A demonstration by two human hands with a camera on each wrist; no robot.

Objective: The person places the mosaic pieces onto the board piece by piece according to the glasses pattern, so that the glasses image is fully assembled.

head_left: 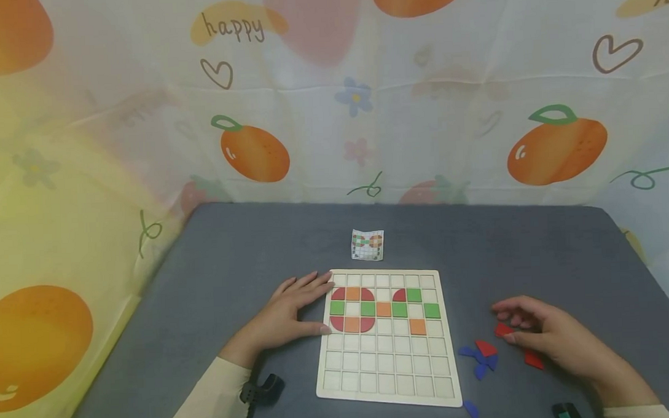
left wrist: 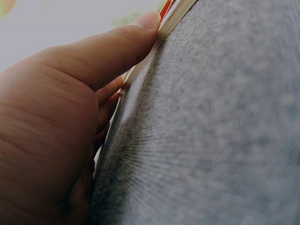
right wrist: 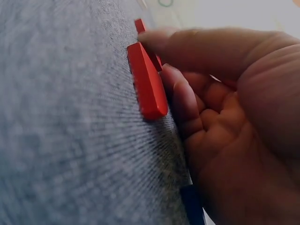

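Note:
My left hand (head_left: 288,312) rests at the left edge of a pale square-grid board (head_left: 387,385), fingers spread and thumb touching the rim. In the left wrist view the thumb (left wrist: 112,51) lies along the board's side. Red, green and orange pieces fill several cells of its upper half. Right of the board, my right hand (head_left: 560,336) is low over the table, fingers loosely bent. A red piece (head_left: 503,330) lies by its thumb tip, between thumb and fingers. Another red piece (right wrist: 149,84) lies nearer the wrist. A third red piece (head_left: 485,348) sits among blue pieces (head_left: 481,370).
A small printed pattern card (head_left: 367,245) lies behind the board on the grey table (head_left: 247,243). One blue piece (head_left: 471,409) lies by the board's near right corner. A patterned curtain (head_left: 308,99) hangs behind the table and at its sides.

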